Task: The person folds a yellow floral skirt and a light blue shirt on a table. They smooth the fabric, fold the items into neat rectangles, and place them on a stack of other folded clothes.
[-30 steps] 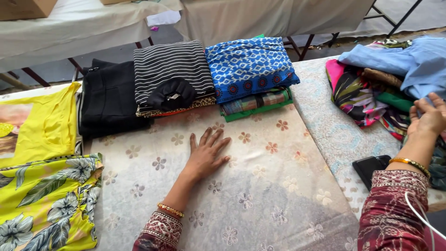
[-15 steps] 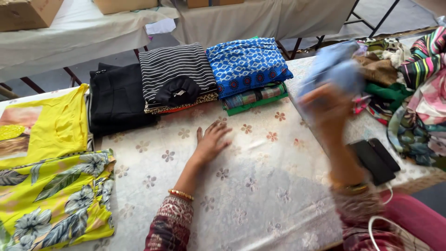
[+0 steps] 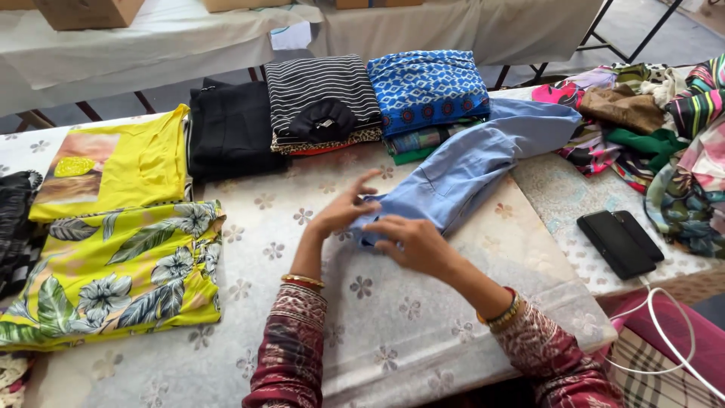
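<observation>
**Both hands meet at shirt's near end**

As the light blue cotton shirt (image 3: 468, 162) stretches away rightward across the floral tablecloth (image 3: 393, 332), the right hand (image 3: 411, 243) grips its near end, fingers closed; the left hand (image 3: 343, 211), fingers spread, touches the same edge.

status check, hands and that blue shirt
Left hand and right hand both on the near end of the light blue shirt. Shirt lies crumpled across table. Folded stacks behind, apart.
</observation>
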